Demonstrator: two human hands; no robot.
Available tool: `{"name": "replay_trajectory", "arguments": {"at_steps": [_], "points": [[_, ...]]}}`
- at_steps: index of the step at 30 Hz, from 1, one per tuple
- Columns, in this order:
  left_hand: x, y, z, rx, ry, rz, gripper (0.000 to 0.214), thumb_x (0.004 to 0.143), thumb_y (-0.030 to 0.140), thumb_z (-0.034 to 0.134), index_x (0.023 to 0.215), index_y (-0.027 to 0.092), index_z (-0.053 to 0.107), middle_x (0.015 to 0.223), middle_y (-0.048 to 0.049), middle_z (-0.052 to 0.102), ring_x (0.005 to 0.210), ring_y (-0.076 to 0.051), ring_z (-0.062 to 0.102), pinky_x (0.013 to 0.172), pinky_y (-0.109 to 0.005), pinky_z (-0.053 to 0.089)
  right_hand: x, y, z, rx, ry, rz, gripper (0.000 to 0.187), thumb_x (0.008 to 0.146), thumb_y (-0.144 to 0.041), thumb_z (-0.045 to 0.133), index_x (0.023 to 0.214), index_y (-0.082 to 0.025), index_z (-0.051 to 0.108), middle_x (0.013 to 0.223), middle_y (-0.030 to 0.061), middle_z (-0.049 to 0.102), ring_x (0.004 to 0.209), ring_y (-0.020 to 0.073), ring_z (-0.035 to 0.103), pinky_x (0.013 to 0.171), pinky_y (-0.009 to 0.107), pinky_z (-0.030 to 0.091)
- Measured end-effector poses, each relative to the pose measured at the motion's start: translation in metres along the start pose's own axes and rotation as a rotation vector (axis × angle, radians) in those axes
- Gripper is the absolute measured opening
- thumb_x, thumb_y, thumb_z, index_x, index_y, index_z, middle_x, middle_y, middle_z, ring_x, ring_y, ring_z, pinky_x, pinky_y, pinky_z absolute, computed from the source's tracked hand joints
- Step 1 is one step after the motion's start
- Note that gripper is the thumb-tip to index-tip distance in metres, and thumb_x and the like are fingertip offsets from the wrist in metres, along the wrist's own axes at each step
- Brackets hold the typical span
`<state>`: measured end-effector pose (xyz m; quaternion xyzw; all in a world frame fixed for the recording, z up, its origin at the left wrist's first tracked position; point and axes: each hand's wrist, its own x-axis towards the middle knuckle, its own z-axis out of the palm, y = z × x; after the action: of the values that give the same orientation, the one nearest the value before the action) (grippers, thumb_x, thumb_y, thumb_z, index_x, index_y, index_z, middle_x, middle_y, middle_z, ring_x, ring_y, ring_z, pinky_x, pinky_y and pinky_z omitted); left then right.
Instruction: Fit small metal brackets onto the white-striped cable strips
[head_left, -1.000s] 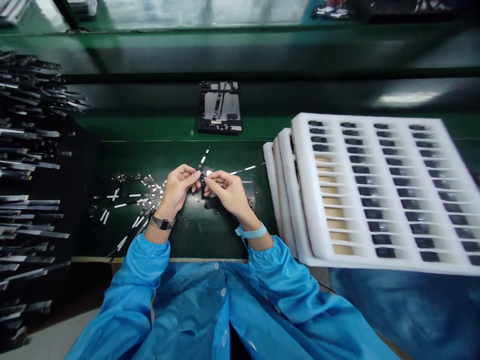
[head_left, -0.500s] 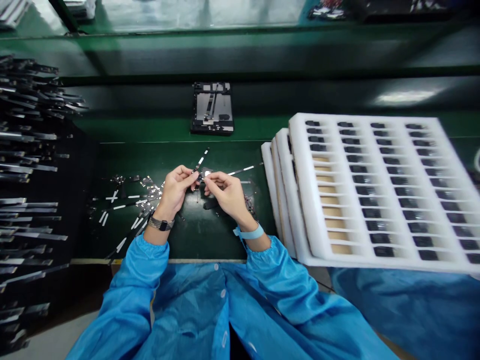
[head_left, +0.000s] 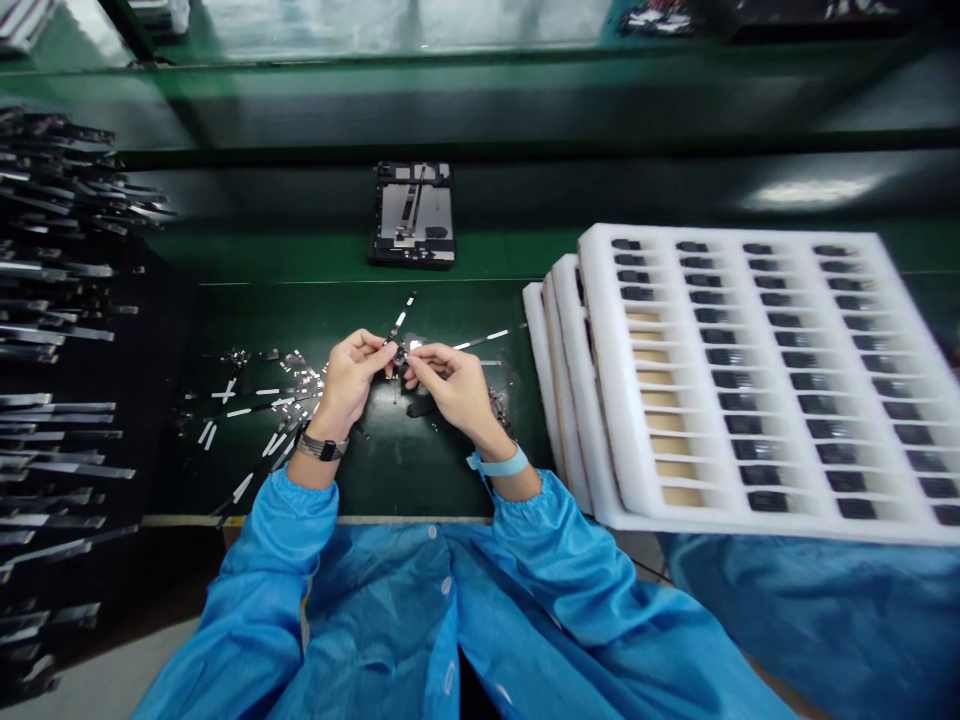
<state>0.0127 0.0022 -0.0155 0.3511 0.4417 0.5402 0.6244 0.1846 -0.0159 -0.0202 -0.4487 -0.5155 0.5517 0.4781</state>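
Observation:
My left hand (head_left: 352, 378) is closed in a pinch on a thin flex cable (head_left: 403, 313), a dark strip with white patches that points up and away from me. Against the cable's near end, the fingertips of my right hand (head_left: 454, 388) are pinched together on a small dark part whose details I cannot make out. Both hands meet just above the green bench (head_left: 420, 480). Left of them lies a loose spread of similar flex cables (head_left: 281, 430) and small metallic pieces. Another strip (head_left: 487, 339) extends to the right behind my right hand.
White foam trays (head_left: 652, 490) stand stacked at right, the top one slotted with rows of black parts. A flat black case (head_left: 412, 255) holding strips sits at the back. Many strips (head_left: 60, 410) project from a dark rack at left. Small parts (head_left: 499, 408) lie beside my right wrist.
The flat black case at the back has slid slightly left. My hands keep nearly the same pose, with the flex cable still between them.

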Motion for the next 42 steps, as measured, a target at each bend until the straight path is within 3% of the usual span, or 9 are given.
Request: {"name": "replay_trajectory", "arguments": {"at_steps": [22,32,42], "points": [[-0.002,-0.001,0.002,-0.005,0.024,0.026,0.046,0.065,0.037,0.104,0.081,0.017,0.066,0.079,0.0002,0.073,0.068,-0.012,0.072,0.072,-0.024,0.059,-0.003,0.000,0.005,-0.014,0.075,0.008,0.038,0.091,-0.060,0.079,0.095,-0.022,0.074,0.077,0.0027,0.074,0.066,0.0190,0.070,0.066,0.035,0.063],[-0.004,0.006,-0.001,0.035,-0.070,-0.063,0.046,0.066,0.038,0.103,0.078,0.017,0.064,0.069,0.0002,0.072,0.061,-0.013,0.070,0.067,-0.025,0.057,0.005,-0.007,-0.019,0.000,-0.159,0.020,0.042,0.088,-0.061,0.084,0.091,-0.019,0.077,0.077,0.0045,0.077,0.067,0.0197,0.073,0.070,0.035,0.063],[-0.002,-0.002,0.002,0.058,-0.066,-0.086,0.047,0.064,0.039,0.103,0.077,0.016,0.064,0.068,0.0001,0.072,0.061,-0.012,0.070,0.066,-0.024,0.057,0.008,-0.005,-0.026,-0.006,-0.207,0.044,0.039,0.087,-0.055,0.086,0.090,-0.018,0.076,0.079,0.0066,0.079,0.069,0.0200,0.074,0.070,0.035,0.065]]}}
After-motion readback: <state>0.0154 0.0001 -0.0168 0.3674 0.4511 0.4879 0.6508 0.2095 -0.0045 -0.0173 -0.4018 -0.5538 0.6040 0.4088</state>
